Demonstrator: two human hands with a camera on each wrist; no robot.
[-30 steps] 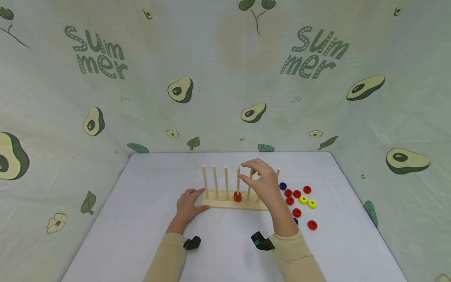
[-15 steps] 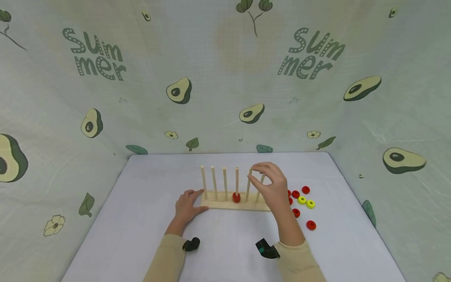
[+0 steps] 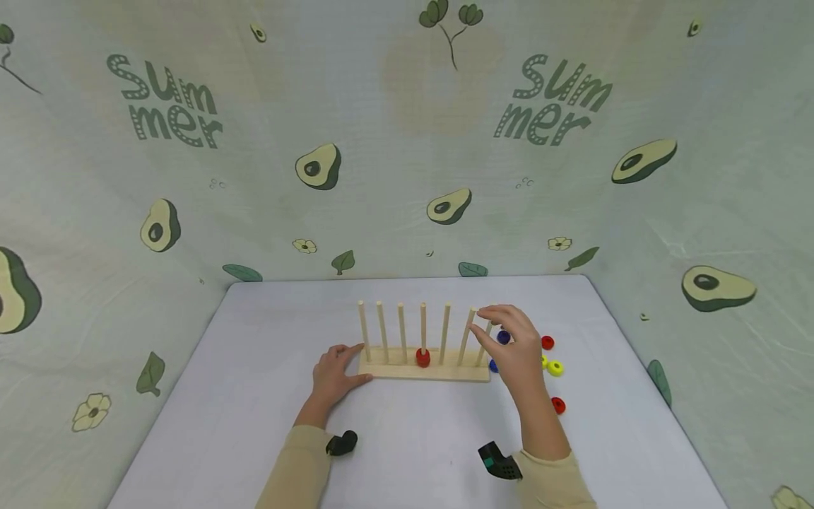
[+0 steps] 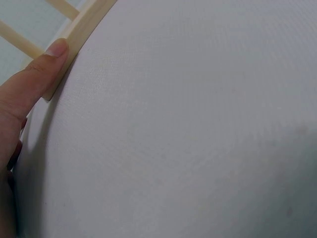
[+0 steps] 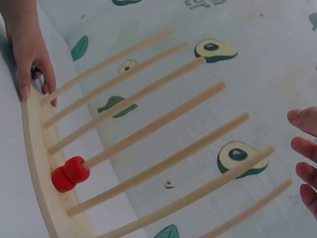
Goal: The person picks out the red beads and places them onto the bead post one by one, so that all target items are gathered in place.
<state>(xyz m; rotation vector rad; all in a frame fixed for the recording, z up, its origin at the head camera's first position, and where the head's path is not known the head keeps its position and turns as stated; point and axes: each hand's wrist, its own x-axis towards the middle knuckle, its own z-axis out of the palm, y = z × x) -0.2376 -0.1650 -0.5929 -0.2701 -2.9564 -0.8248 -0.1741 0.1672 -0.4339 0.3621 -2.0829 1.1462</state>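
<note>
A light wooden peg rack (image 3: pixel 388 370) stands upright on the table, with several tall pegs along its base. Two red beads (image 5: pixel 71 173) sit stacked at the bottom of the middle peg. My left hand (image 3: pixel 332 377) grips the rack's left end, its thumb (image 4: pixel 51 57) along the front edge and fingers behind. Beside the rightmost pegs, my right hand (image 3: pixel 520 355) is raised, thumb and fingers apart and nothing held between them. Its fingertips (image 5: pixel 303 144) show apart from the pegs in the right wrist view.
Loose beads lie right of the rack, partly hidden by my right hand: a blue bead (image 3: pixel 503 337), a yellow bead (image 3: pixel 555 368), and red beads, one farther back (image 3: pixel 547 342) and one nearer (image 3: pixel 558 405). A patterned cloth (image 3: pixel 381 106) hangs around the white table (image 3: pixel 394 438).
My right hand has moved right, from beside the middle peg to the rack's right-end pegs, staying unfilled. The left hand keeps its hold on the left end. The two red beads stay put.
</note>
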